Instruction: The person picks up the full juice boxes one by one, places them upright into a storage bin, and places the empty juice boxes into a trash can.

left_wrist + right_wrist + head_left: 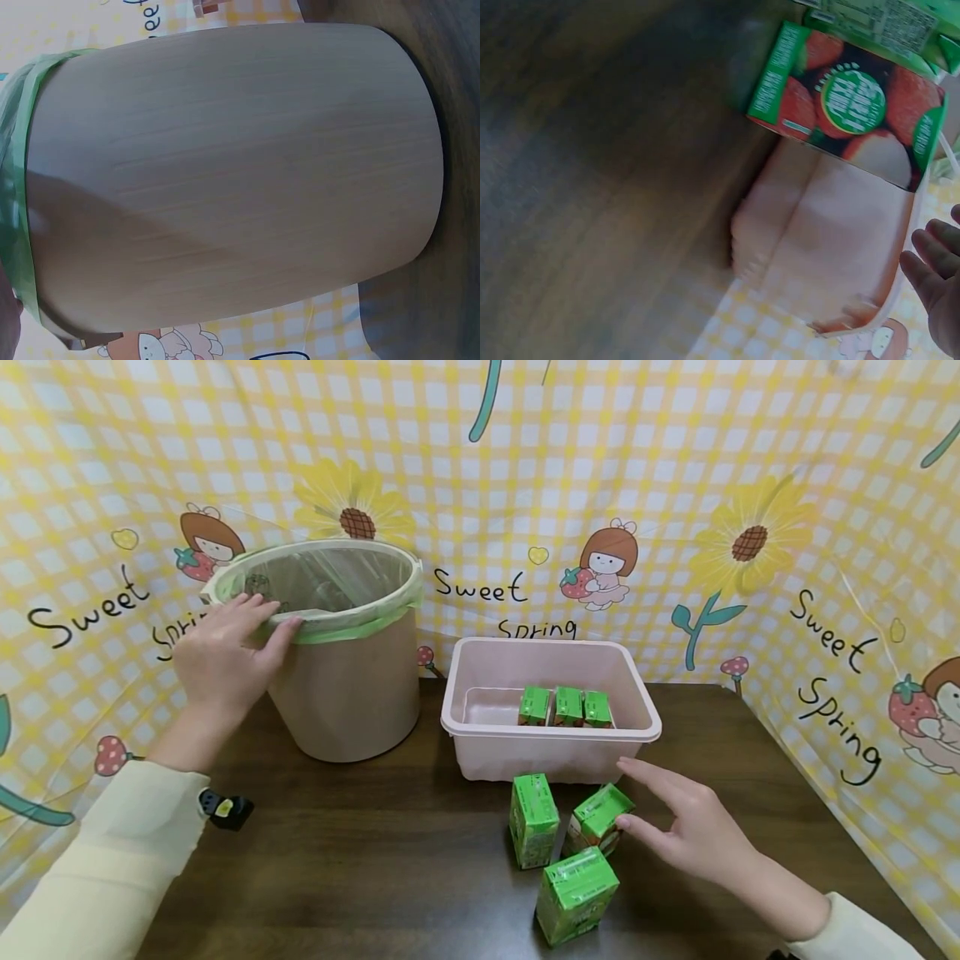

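At the near left side of the trash bin (352,693), my left hand (228,652) rests on the rim, its fingers over the edge and its thumb by the folded green bag (352,628). Only a sliver of this hand shows in the left wrist view. My right hand (693,827) hovers with straight fingers beside a tilted green juice carton (598,814); lychees are printed on a carton (851,101) in the right wrist view. Another carton (534,822) stands to its left, a third carton (576,897) nearer me. Both palms are hidden in the head view.
Behind the loose cartons sits a pale pink plastic basin (551,756), holding three green cartons (567,706) in a row on its right side. The dark wooden table (360,860) backs onto a yellow checked cloth (480,510) printed with flowers and cartoon figures.
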The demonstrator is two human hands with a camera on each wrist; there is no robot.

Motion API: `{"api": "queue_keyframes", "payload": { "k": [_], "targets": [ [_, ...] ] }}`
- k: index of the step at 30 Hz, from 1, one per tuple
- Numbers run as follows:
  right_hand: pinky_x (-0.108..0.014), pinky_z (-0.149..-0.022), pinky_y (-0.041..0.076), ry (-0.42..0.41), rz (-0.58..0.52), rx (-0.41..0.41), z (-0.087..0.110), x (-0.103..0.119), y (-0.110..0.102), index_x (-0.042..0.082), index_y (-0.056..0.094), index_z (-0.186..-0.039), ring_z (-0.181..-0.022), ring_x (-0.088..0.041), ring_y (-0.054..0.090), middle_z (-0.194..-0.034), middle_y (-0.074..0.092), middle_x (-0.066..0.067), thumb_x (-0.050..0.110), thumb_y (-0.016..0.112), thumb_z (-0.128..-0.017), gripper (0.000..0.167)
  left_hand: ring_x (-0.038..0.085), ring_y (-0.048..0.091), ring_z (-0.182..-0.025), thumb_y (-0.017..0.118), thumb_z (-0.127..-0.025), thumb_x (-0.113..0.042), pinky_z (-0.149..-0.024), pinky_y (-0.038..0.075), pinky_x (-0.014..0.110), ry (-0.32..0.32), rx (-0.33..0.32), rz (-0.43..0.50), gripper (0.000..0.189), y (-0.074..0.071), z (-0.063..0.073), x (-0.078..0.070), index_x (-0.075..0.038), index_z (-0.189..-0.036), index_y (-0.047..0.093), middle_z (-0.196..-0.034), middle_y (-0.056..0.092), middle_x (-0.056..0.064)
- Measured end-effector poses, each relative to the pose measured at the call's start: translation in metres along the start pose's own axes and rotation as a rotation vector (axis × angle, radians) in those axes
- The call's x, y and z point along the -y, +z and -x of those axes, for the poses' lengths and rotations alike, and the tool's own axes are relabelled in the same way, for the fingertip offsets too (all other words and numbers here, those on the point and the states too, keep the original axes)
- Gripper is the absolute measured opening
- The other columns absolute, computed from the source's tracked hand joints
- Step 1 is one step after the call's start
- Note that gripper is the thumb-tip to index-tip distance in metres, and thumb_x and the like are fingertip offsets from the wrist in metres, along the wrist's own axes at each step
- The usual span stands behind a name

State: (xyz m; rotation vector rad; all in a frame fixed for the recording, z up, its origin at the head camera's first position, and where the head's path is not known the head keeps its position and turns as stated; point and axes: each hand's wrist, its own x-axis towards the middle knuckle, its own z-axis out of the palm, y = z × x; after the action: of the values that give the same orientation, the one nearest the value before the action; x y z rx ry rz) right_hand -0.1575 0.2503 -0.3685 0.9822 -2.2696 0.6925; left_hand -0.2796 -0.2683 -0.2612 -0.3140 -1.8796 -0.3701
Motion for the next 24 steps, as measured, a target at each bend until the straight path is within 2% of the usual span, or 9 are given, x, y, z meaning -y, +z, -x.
{"api": "queue_keyframes", "payload": {
  "k": [3, 7, 12, 14, 20, 24],
  "targets": [
    [-0.013, -0.098, 0.038, 0.072, -0.033, 0.059, 0.004, -0.002, 0.004, 0.007, 0.057, -0.134, -0.113, -0.019, 0.061, -0.127, 0.063, -0.008, 0.023, 0.084, -0.076, 0.066, 0.034, 0.066, -0.104, 0.074, -0.081, -0.038, -0.076, 0.051, 0.058, -0.005, 0.003, -0.001, 0.039, 0.0, -0.001, 0.0, -0.004, -0.099, 0.077, -0.105, 0.07, 0.015],
    [-0.016, -0.096, 0.041, 0.164, -0.13, 0.135, 0.007, -0.007, 0.01, 0.011, 0.056, -0.136, -0.115, -0.019, 0.059, -0.128, 0.062, -0.005, 0.023, 0.085, -0.076, 0.068, 0.033, 0.066, -0.104, 0.074, -0.081, -0.039, -0.075, 0.051, 0.057, -0.008, 0.004, 0.0, 0.039, -0.001, -0.001, -0.001, -0.004, -0.099, 0.077, -0.105, 0.07, 0.014],
    [-0.035, -0.093, 0.049, 0.258, -0.258, 0.219, 0.009, -0.013, 0.017, 0.014, 0.053, -0.138, -0.118, -0.017, 0.057, -0.13, 0.061, -0.005, 0.03, 0.083, -0.077, 0.07, 0.033, 0.066, -0.104, 0.074, -0.082, -0.038, -0.077, 0.051, 0.057, -0.005, 0.001, 0.004, 0.039, -0.002, 0.0, -0.001, -0.004, -0.1, 0.077, -0.105, 0.07, 0.014],
    [-0.038, -0.091, 0.05, 0.276, -0.296, 0.238, 0.01, -0.016, 0.02, 0.013, 0.052, -0.139, -0.118, -0.016, 0.057, -0.13, 0.061, -0.005, 0.03, 0.083, -0.077, 0.071, 0.033, 0.066, -0.104, 0.074, -0.082, -0.038, -0.079, 0.051, 0.056, -0.006, 0.002, 0.006, 0.038, -0.002, 0.001, -0.001, -0.004, -0.1, 0.077, -0.105, 0.071, 0.014],
    [-0.025, -0.089, 0.05, 0.302, -0.463, 0.254, 0.01, -0.025, 0.026, 0.004, 0.051, -0.138, -0.118, -0.012, 0.056, -0.13, 0.059, -0.014, 0.021, 0.084, -0.075, 0.073, 0.033, 0.066, -0.103, 0.077, -0.08, -0.036, -0.081, 0.051, 0.056, -0.022, 0.0, 0.015, 0.037, 0.0, 0.001, 0.0, -0.005, -0.099, 0.078, -0.104, 0.071, 0.014],
    [-0.028, -0.084, 0.053, 0.292, -0.607, 0.271, 0.009, -0.03, 0.028, 0.005, 0.049, -0.139, -0.114, -0.013, 0.058, -0.131, 0.058, -0.013, 0.013, 0.083, -0.075, 0.073, 0.033, 0.066, -0.104, 0.077, -0.081, -0.037, -0.079, 0.051, 0.056, -0.028, 0.007, 0.011, 0.037, 0.0, 0.0, 0.001, -0.005, -0.099, 0.078, -0.104, 0.071, 0.013]
  ]
}}
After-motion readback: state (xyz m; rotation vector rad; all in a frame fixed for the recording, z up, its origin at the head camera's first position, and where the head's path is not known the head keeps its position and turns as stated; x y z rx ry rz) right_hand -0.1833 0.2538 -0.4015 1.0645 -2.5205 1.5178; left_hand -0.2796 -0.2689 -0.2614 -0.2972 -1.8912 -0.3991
